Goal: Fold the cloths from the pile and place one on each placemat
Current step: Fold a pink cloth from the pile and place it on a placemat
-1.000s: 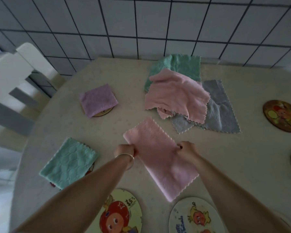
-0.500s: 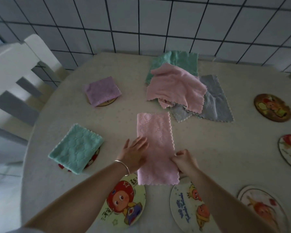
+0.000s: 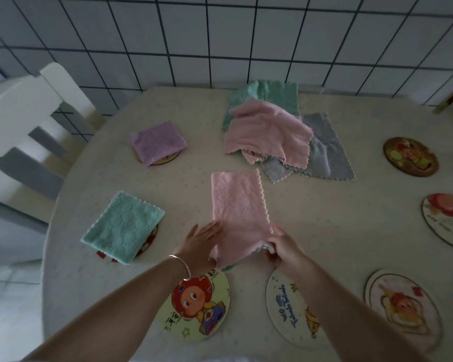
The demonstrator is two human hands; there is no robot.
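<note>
A pink cloth [image 3: 237,202], folded into a long strip, lies on the table in front of me. My left hand [image 3: 202,244] lies against the strip's near left edge with straight fingers, partly under the lifted end. My right hand [image 3: 283,248] pinches the near right corner and lifts it. The pile [image 3: 270,129] of pink, green and grey cloths sits further back. A folded purple cloth [image 3: 157,141] covers a placemat at the back left. A folded green cloth [image 3: 123,227] covers a placemat at the left. Two bare cartoon placemats [image 3: 202,307] [image 3: 290,309] lie near me.
More round placemats lie on the right: a brown one [image 3: 410,156], one at the edge [image 3: 446,220], one near the front [image 3: 403,309]. A white chair [image 3: 21,131] stands left of the table. A tiled wall [image 3: 220,40] rises behind it.
The near end of the pink strip has come up off the table in my right hand. My left hand slid from on top of the strip to its near left edge.
</note>
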